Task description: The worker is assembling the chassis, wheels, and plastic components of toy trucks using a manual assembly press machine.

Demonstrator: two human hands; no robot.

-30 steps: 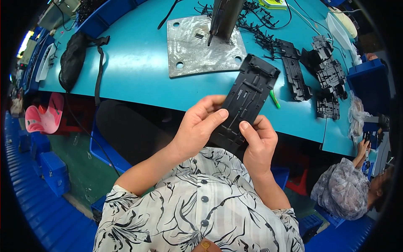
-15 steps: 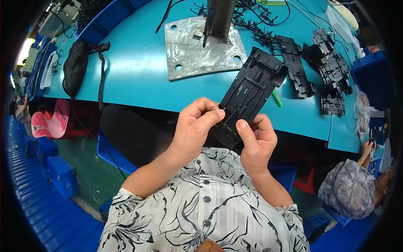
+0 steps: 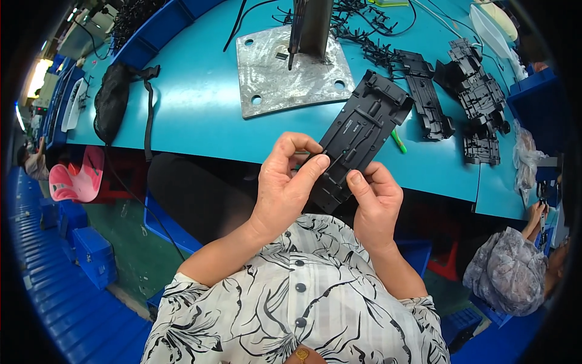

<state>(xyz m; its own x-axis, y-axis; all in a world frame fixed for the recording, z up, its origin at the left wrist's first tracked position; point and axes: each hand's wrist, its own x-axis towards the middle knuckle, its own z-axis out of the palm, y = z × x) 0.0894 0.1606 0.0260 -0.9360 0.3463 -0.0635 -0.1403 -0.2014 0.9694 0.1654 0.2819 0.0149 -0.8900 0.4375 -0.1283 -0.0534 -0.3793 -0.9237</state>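
Observation:
A black plastic toy-car chassis is held tilted in front of me, over the table's near edge, its detailed face up. My left hand pinches its left edge, thumb on the face and fingers curled by the rim. My right hand grips the lower right edge, thumb on top and fingers behind. A thin black rod-like part lies along the face close to my left thumb; whether it is loose or moulded on, I cannot tell.
A steel base plate with an upright post stands beyond the chassis. More black chassis lie at right, near black branching plastic parts and a green pen-like tool. A black pouch rests at left. Another person sits at far right.
My left hand has shifted slightly along the chassis edge, its fingers now higher and more curled. The chassis stays in both hands at nearly the same tilt.

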